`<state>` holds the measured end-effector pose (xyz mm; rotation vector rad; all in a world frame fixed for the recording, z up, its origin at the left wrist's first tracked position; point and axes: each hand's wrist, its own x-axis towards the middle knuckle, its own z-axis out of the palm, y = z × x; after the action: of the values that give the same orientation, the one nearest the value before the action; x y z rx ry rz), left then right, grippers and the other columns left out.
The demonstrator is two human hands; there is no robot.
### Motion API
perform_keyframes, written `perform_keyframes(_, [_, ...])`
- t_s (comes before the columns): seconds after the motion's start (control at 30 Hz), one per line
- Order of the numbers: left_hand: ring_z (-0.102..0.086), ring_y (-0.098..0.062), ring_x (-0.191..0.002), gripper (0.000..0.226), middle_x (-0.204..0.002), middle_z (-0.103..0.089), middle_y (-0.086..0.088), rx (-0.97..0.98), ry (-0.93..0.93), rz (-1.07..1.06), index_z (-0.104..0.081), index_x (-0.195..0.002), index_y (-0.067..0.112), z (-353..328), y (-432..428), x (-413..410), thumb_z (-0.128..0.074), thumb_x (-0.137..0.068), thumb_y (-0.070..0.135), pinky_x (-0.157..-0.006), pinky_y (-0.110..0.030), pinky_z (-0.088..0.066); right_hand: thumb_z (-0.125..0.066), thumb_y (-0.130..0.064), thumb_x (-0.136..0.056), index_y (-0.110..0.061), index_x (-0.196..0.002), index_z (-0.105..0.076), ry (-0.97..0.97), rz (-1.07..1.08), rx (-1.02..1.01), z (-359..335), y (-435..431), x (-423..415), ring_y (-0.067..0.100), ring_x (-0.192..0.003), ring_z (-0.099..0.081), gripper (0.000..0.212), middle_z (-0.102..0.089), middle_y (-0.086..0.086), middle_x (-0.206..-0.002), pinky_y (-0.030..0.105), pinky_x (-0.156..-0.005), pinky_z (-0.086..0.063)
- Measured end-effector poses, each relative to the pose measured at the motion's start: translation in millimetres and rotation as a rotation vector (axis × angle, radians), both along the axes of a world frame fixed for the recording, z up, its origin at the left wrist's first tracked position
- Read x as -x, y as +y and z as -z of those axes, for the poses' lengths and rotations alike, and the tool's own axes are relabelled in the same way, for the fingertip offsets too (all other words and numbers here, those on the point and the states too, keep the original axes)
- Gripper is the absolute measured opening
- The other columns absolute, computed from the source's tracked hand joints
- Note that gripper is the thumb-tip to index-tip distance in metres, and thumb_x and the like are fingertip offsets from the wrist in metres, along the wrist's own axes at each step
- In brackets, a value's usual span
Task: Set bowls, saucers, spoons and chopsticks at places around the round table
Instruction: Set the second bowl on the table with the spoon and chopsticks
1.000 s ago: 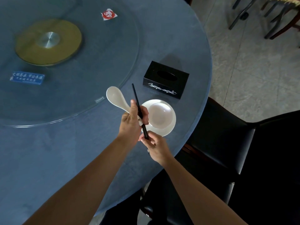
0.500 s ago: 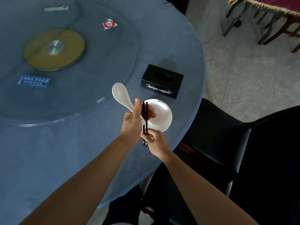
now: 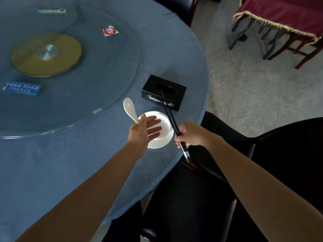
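Two black chopsticks (image 3: 170,117) sit together in the right hand (image 3: 190,135), whose fingers are curled tight round their lower part; the tips slant up and away across the front of a black tissue box (image 3: 176,89), the silver-capped ends poking out below the fist over the table's edge. The left hand (image 3: 141,131) has its fingers stretched flat above the white bowl (image 3: 165,124), yet its thumb pinches the handle of a white spoon (image 3: 129,109) (scoop end pointing towards the glass turntable (image 3: 104,75)). The bowl stands in a saucer (image 3: 162,143) near the rim of the blue round table (image 3: 52,163), before a black chair (image 3: 192,198).
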<state>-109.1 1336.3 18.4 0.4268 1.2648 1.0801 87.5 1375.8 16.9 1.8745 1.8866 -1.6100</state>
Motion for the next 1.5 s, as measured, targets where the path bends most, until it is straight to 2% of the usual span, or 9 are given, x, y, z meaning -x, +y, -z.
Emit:
perform_keyframes(0.1, [-0.074, -0.025, -0.078, 0.048, -0.102, -0.076, -0.011, 0.065, 0.002, 0.001, -0.068, -0.107, 0.004, 24, 23, 12, -0.036, -0.106, 0.04, -0.068, -0.033, -0.058, -0.064, -0.011, -0.095, -0.001, -0.099, -0.066, -0.11, 0.003, 0.095, 15, 43, -15, 0.019, -0.079, -0.076, 0.011, -0.076, 0.013, -0.09, 0.028, -0.067, -0.061])
perform_keyframes(0.2, [-0.073, -0.022, -0.071, 0.048, -0.096, -0.077, -0.009, 0.106, 0.003, 0.009, -0.069, -0.102, 0.008, 46, 40, 31, -0.037, -0.105, 0.042, -0.062, -0.029, -0.058, -0.063, -0.014, -0.095, -0.003, -0.097, -0.066, -0.199, -0.068, 0.162, 31, 79, -22, 0.018, -0.082, -0.076, 0.011, -0.077, 0.009, -0.09, 0.024, -0.062, -0.058])
perform_keyframes(0.57, [-0.063, -0.02, -0.051, 0.053, -0.068, -0.069, -0.011, 0.27, 0.063, 0.03, -0.069, -0.073, 0.008, 93, 49, 57, -0.043, -0.102, 0.045, -0.045, -0.028, -0.051, -0.061, 0.0, -0.095, 0.003, -0.105, -0.062, -0.195, -0.14, 0.557, 71, 127, 3, 0.037, -0.098, -0.071, 0.011, -0.07, 0.023, -0.098, 0.049, -0.092, -0.057])
perform_keyframes(0.7, [-0.063, -0.019, -0.052, 0.054, -0.068, -0.068, -0.011, 0.268, 0.089, 0.032, -0.071, -0.067, 0.012, 92, 49, 59, -0.044, -0.103, 0.043, -0.045, -0.028, -0.051, -0.059, 0.004, -0.094, 0.003, -0.102, -0.06, -0.292, -0.196, 0.594, 80, 136, 14, 0.034, -0.081, -0.073, 0.008, -0.071, 0.022, -0.088, 0.047, -0.078, -0.061])
perform_keyframes(0.77, [-0.064, -0.018, -0.053, 0.053, -0.068, -0.068, -0.011, 0.268, 0.1, 0.031, -0.071, -0.069, 0.011, 91, 49, 61, -0.044, -0.103, 0.042, -0.045, -0.029, -0.052, -0.058, 0.006, -0.094, 0.003, -0.097, -0.057, -0.352, -0.207, 0.572, 84, 137, 18, 0.033, -0.076, -0.072, 0.005, -0.069, 0.022, -0.082, 0.044, -0.068, -0.062])
perform_keyframes(0.87, [-0.063, -0.017, -0.053, 0.052, -0.067, -0.067, -0.01, 0.271, 0.106, 0.034, -0.069, -0.074, 0.007, 89, 46, 62, -0.043, -0.103, 0.042, -0.045, -0.029, -0.051, -0.065, 0.0, -0.091, 0.003, -0.103, -0.058, -0.452, -0.259, 0.436, 87, 136, 25, 0.035, -0.085, -0.074, 0.014, -0.073, 0.023, -0.088, 0.05, -0.08, -0.061])
perform_keyframes(1.1, [-0.063, -0.016, -0.053, 0.055, -0.067, -0.068, -0.009, 0.278, 0.135, 0.061, -0.07, -0.072, 0.009, 89, 42, 60, -0.042, -0.103, 0.045, -0.046, -0.028, -0.052, -0.07, -0.019, -0.091, -0.003, -0.108, -0.063, -0.616, -0.472, 0.163, 75, 131, 36, 0.022, -0.07, -0.072, 0.024, -0.073, 0.007, -0.082, 0.036, -0.08, -0.059])
perform_keyframes(1.3, [-0.064, -0.016, -0.054, 0.056, -0.068, -0.069, -0.007, 0.304, 0.146, 0.082, -0.07, -0.073, 0.009, 89, 38, 59, -0.041, -0.103, 0.046, -0.048, -0.028, -0.052, -0.067, -0.014, -0.091, -0.009, -0.095, -0.058, -0.687, -0.605, 0.001, 68, 125, 42, 0.015, -0.056, -0.053, 0.011, -0.052, 0.002, -0.071, 0.032, -0.064, -0.047])
perform_keyframes(1.5, [-0.064, -0.015, -0.055, 0.054, -0.07, -0.07, -0.008, 0.298, 0.137, 0.111, -0.069, -0.076, 0.007, 86, 32, 59, -0.042, -0.103, 0.044, -0.048, -0.027, -0.052, -0.062, -0.007, -0.09, -0.014, -0.064, -0.045, -0.713, -0.586, -0.109, 69, 119, 43, 0.016, -0.052, -0.05, 0.032, -0.051, 0.003, -0.062, 0.031, -0.063, -0.046])
